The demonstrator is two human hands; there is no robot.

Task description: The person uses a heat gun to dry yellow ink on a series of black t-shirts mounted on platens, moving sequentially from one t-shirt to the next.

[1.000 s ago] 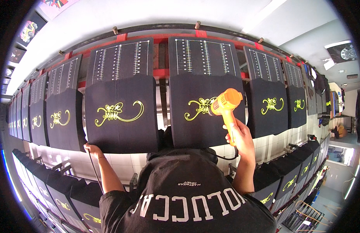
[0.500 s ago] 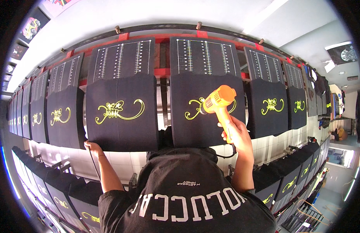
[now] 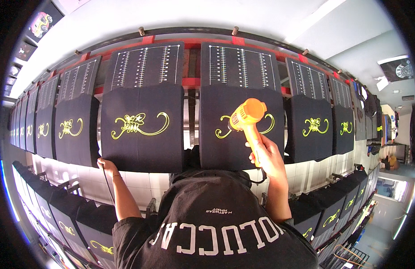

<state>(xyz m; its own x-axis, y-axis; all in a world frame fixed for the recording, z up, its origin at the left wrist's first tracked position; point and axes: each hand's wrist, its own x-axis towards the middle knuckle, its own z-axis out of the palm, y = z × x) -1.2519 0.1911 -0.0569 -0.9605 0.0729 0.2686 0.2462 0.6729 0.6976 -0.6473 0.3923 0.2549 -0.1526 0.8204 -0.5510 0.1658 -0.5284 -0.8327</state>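
Rows of black printing boards (image 3: 140, 127), each carrying a dark garment with a yellow-green flourish, are curving across the middle of the frame under a red rail (image 3: 189, 45). We are gripping an orange heat gun (image 3: 247, 115) in our right hand (image 3: 265, 157), fingers wrapped around its handle, just right of centre. Its handle is running up from our fist and leaning slightly left, while its barrel is pointing toward the upper right at the printed design (image 3: 243, 123) on the board behind. Our left hand (image 3: 105, 165), at lower left, is resting closed against a board's bottom edge, with a thin black cord (image 3: 109, 188) running down beside it.
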